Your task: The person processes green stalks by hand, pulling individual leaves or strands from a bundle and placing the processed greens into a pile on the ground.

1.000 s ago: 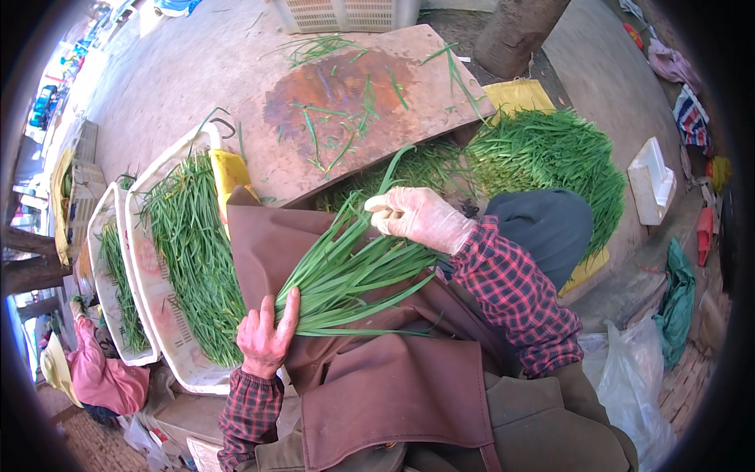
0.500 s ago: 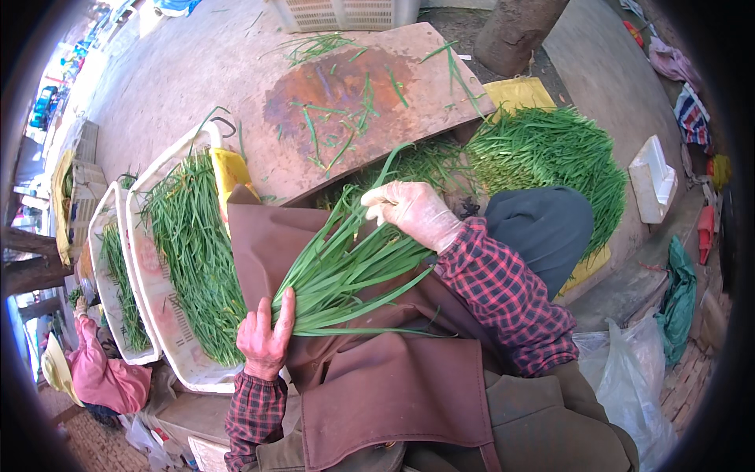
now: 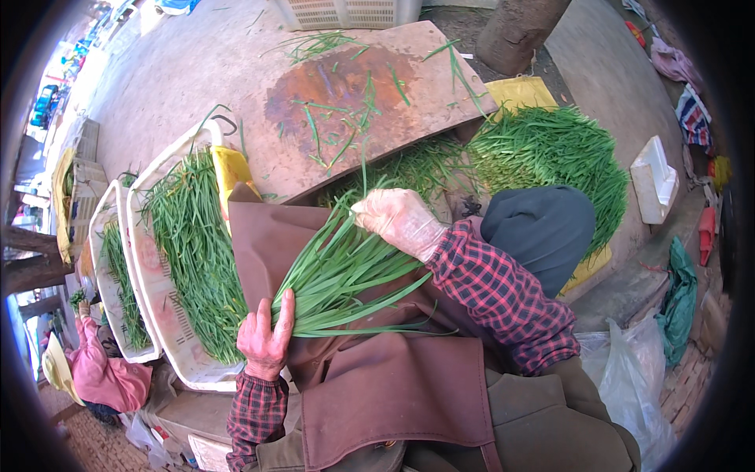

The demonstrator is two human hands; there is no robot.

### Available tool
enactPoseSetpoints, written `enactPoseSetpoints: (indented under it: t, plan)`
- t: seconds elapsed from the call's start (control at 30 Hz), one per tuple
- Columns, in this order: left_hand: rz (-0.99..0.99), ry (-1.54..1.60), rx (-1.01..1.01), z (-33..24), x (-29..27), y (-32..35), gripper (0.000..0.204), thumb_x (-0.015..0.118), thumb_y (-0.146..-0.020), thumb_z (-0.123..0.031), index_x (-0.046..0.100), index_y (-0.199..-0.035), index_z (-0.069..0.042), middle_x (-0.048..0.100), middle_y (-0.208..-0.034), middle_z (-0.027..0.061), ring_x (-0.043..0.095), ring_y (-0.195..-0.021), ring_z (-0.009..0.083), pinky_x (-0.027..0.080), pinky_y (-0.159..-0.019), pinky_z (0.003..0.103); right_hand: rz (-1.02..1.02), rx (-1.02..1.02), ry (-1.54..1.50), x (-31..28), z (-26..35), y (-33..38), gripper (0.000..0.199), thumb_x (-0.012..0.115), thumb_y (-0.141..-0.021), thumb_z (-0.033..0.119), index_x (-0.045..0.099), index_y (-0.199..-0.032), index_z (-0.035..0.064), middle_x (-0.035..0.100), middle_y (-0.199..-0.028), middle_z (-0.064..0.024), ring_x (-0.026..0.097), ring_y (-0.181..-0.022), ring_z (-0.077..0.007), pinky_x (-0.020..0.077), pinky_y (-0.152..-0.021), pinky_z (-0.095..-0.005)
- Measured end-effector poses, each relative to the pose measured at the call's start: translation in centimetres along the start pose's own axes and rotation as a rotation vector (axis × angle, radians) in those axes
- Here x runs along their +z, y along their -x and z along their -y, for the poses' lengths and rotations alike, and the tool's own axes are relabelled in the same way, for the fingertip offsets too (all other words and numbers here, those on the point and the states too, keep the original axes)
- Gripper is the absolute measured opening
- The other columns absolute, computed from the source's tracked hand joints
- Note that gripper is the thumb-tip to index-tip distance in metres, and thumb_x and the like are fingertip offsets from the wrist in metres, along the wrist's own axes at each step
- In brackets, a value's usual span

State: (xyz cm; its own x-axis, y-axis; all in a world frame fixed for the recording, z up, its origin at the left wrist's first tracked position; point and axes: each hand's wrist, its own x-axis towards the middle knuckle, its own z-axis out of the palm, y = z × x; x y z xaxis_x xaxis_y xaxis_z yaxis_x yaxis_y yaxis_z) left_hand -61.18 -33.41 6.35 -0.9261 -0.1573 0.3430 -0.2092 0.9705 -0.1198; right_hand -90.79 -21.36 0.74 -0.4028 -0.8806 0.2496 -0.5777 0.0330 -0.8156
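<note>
Left hand (image 3: 266, 338) closed round narrow end of leaf bunch (image 3: 338, 287): long, flat green blades fanned across smooth brown apron (image 3: 393, 401). Right hand (image 3: 399, 222): fingers curled at bunch's upper edge; whether gripping blade, cannot tell. On left, perforated white plastic crate (image 3: 163, 303), thin leaves (image 3: 197, 259) heaped inside. On right, dense, brushy green pile (image 3: 558, 157) over yellow sheet (image 3: 523, 93).

Green leaf bunch (image 3: 338, 283) in left grip (image 3: 265, 337) above brown apron (image 3: 393, 385)

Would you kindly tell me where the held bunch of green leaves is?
In the head view, the bunch is central, over the brown apron, its lower-left end in the left hand.
</note>
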Motion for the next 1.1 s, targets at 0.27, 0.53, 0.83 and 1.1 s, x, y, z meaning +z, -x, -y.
enactPoseSetpoints:
  t: [0.27, 0.53, 0.83, 1.1]
  plan:
    - [-0.03, -0.034, -0.023, 0.8, 0.1, 0.5, 0.047, 0.061, -0.079, -0.005, 0.068, -0.125, -0.011, 0.064, -0.1, 0.0165, 0.053, -0.06, 0.0216, 0.044, -0.052, 0.031, -0.35, 0.496, -0.467, -4.8, 0.2, -1.7, 0.014, 0.061, -0.089, 0.005, 0.072, -0.095, 0.0012, 0.07, -0.076, -0.0038, 0.063, -0.067, -0.0084, 0.0488, -0.058, -0.0236]
    - [-0.037, -0.063, -0.035, 1.5, 0.5, 0.3, 0.046, 0.061, -0.082, -0.004, 0.067, -0.127, -0.011, 0.064, -0.101, 0.0173, 0.057, -0.063, 0.0226, 0.046, -0.054, 0.032, 0.005, 0.413, -0.359, -5.6, -0.6, 1.4, 0.014, 0.064, -0.09, 0.002, 0.072, -0.101, -0.0007, 0.072, -0.093, -0.0041, 0.066, -0.086, -0.011, 0.0531, -0.078, -0.0267]
    - [-0.009, -0.08, -0.045, 1.5, 0.6, 0.7, 0.047, 0.06, -0.082, -0.005, 0.066, -0.128, -0.011, 0.064, -0.102, 0.017, 0.058, -0.065, 0.0227, 0.047, -0.056, 0.032, 0.338, 0.501, -0.604, -3.3, 0.3, 1.5, 0.03, 0.07, -0.091, 0.006, 0.066, -0.118, -0.0041, 0.07, -0.107, -0.007, 0.064, -0.1, -0.0111, 0.0508, -0.091, -0.0264]
    - [0.007, -0.057, -0.053, 1.3, 0.7, 0.7, 0.047, 0.059, -0.082, -0.005, 0.066, -0.128, -0.011, 0.065, -0.102, 0.0165, 0.058, -0.065, 0.0225, 0.047, -0.056, 0.031, 0.322, 0.228, -0.395, -1.7, 1.0, 1.4, 0.027, 0.072, -0.086, 0.016, 0.071, -0.108, 0.0008, 0.071, -0.094, -0.0133, 0.069, -0.087, -0.0198, 0.0532, -0.078, -0.031]
